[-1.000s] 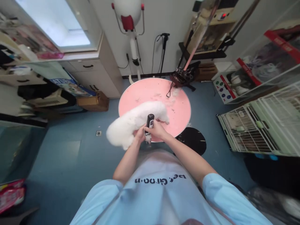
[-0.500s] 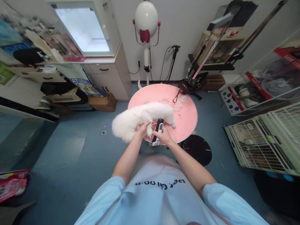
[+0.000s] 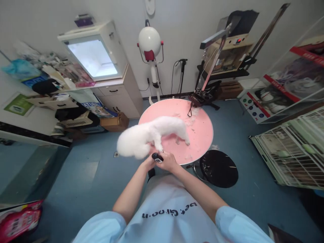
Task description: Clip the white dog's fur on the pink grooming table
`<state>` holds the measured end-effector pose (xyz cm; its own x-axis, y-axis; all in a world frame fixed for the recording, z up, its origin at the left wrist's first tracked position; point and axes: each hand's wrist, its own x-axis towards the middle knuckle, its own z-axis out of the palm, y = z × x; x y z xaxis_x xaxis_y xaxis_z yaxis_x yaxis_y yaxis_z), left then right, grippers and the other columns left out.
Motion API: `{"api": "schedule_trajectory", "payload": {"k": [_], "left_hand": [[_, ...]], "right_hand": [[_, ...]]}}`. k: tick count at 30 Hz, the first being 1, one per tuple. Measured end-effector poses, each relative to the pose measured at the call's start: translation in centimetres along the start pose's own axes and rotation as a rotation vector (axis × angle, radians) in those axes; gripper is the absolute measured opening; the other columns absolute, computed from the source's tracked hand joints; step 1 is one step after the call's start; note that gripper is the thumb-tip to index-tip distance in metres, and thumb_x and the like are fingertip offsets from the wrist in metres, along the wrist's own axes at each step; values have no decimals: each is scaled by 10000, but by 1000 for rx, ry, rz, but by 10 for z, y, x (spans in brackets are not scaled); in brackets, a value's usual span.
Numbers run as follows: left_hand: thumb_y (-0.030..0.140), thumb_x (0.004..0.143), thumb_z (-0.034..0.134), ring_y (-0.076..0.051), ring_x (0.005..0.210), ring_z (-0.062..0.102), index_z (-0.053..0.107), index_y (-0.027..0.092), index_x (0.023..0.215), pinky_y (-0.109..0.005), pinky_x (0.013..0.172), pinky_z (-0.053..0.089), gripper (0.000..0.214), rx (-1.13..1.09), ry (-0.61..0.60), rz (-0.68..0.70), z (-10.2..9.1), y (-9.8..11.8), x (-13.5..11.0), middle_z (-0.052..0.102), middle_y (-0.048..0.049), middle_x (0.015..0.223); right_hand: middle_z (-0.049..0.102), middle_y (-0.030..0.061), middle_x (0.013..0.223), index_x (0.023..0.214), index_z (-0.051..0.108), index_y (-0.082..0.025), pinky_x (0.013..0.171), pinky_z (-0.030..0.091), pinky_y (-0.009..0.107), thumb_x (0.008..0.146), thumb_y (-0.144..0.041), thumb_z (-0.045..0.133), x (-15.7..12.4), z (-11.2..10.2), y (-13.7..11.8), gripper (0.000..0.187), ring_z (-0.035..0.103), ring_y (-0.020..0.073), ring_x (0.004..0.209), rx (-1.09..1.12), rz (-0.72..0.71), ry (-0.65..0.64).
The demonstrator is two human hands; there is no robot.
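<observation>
A fluffy white dog stands on the round pink table, its rounded, full-coated end out past the left edge. One leg reaches down to the near edge, just above my hands. My right hand is closed around a black hair clipper, which is seen nearly end-on. Against the clipper's other side is my left hand, also closed on it, with most of its fingers hidden. Both hands are close together in front of my apron, at the table's near edge.
Loose white fur lies on the table beside a black loop hanging from the grooming arm. A black round stool is at the right, with a wire cage beyond. Behind the table stands a white dryer.
My left hand has let go of the dog's leg and come to the clipper. Both hands have drawn back towards me, and the clipper has turned end-on. The view has tilted up.
</observation>
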<state>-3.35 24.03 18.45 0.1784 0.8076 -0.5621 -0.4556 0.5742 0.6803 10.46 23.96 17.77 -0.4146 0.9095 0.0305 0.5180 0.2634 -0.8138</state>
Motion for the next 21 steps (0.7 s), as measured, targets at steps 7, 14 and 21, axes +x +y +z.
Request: {"api": "schedule_trajectory", "payload": {"k": [7, 14, 21], "left_hand": [[122, 645, 795, -131, 604, 526, 586, 154, 663, -253, 629, 427, 213, 355, 142, 13, -6, -10, 1, 576, 7, 579], [210, 730, 730, -111, 426, 426, 574, 174, 645, -256, 445, 324, 181, 704, 32, -108, -18, 6, -34, 524, -5, 485], [196, 722, 706, -113, 470, 448, 607, 170, 660, -240, 452, 342, 120, 833, -261, -141, -18, 37, -58, 485, 16, 507]], "right_hand": [[688, 39, 760, 639, 598, -226, 747, 491, 330, 526, -257, 743, -29, 18, 6, 186, 621, 227, 777, 280, 12, -39], [501, -38, 530, 733, 490, -233, 420, 380, 261, 825, -670, 495, -27, -5, 41, 446, 422, 116, 416, 829, 351, 217], [487, -86, 550, 762, 427, -242, 412, 361, 203, 628, -628, 775, 52, -25, 53, 537, 434, 73, 440, 1148, 415, 409]]}}
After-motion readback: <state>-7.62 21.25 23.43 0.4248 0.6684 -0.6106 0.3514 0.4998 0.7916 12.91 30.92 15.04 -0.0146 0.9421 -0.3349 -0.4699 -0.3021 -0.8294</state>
